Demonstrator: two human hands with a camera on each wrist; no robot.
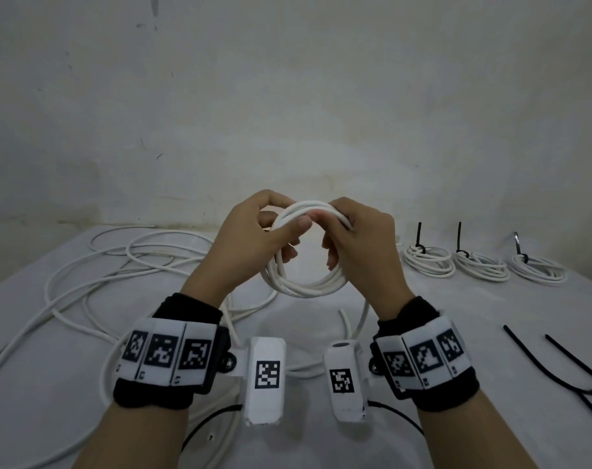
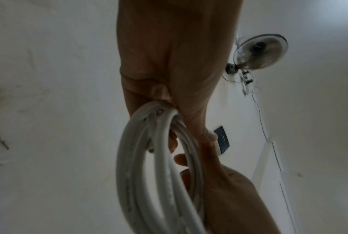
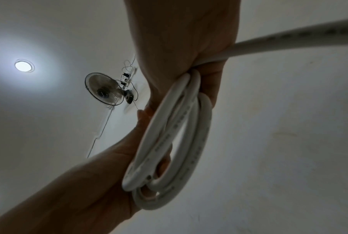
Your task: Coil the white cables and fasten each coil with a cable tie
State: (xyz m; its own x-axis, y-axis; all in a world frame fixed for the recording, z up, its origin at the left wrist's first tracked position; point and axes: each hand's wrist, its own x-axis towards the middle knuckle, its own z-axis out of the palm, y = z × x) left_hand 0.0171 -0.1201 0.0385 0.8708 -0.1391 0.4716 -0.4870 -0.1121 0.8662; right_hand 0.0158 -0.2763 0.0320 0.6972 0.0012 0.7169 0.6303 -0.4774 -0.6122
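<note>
A white cable coil [image 1: 304, 286] of several loops is held upright above the table between both hands. My left hand [image 1: 254, 238] grips its left side, thumb laid across the top strands. My right hand [image 1: 355, 238] grips the right side with fingers curled round the loops. The left wrist view shows the coil [image 2: 147, 182] bunched under my left hand [image 2: 169, 66]. Seen from the right wrist, the coil [image 3: 181, 136] hangs from my right hand [image 3: 189, 47], and a loose cable end [image 3: 289, 38] runs off to the right. A free tail [image 1: 347, 324] hangs below the coil.
Loose white cables [image 1: 118, 265] sprawl over the left of the white table [image 1: 490, 319]. Three tied coils [image 1: 429, 260] [image 1: 482, 265] [image 1: 538, 269] with black ties lie at the back right. Loose black cable ties [image 1: 558, 367] lie at the right front.
</note>
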